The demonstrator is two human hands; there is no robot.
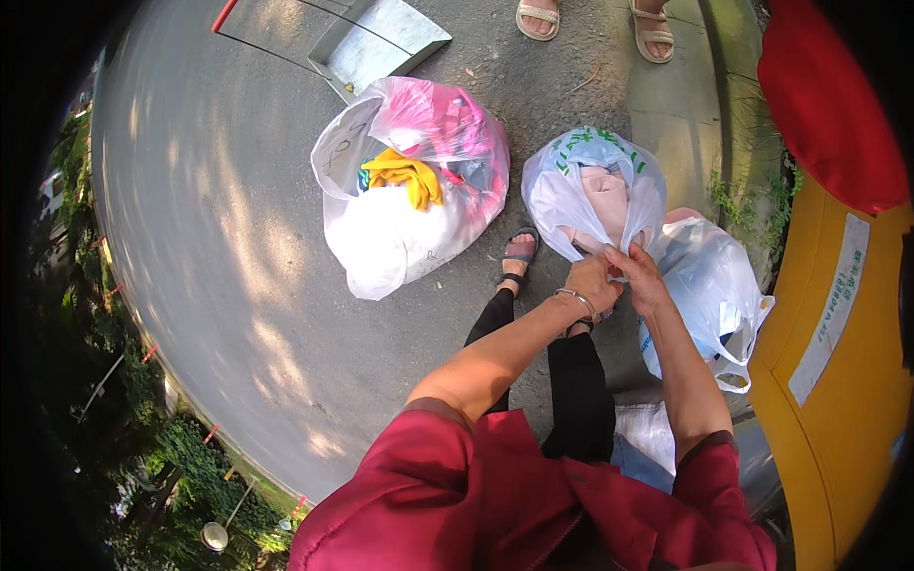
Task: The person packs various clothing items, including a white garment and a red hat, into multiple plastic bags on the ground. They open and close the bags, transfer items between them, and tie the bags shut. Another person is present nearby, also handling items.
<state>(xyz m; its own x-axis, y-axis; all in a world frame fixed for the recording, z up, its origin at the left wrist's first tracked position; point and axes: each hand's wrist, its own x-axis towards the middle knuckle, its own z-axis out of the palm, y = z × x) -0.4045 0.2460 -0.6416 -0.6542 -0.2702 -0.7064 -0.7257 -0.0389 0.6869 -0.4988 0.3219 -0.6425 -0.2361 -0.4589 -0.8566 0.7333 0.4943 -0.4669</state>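
Both my hands meet at the near edge of a white plastic bag (550, 185) with green writing, which stands on the pavement and holds folded pale pink cloth (605, 196). My left hand (597, 282), with a bracelet at the wrist, is closed on the bag's gathered edge. Beside it, my right hand (640, 275) pinches the same plastic between thumb and fingers. A second white plastic bag (703, 285) with loop handles stands just right of my right forearm. Further left, a large clear plastic bag (464, 200) is packed with pink and white items and a yellow cloth (407, 175).
A metal dustpan (378, 43) with a thin frame lies beyond the large bag. Another person's sandalled feet (653, 36) are at the top. On the right stand a yellow panel (842, 400) bearing writing and a red covering (828, 107). A curb (735, 107) runs alongside.
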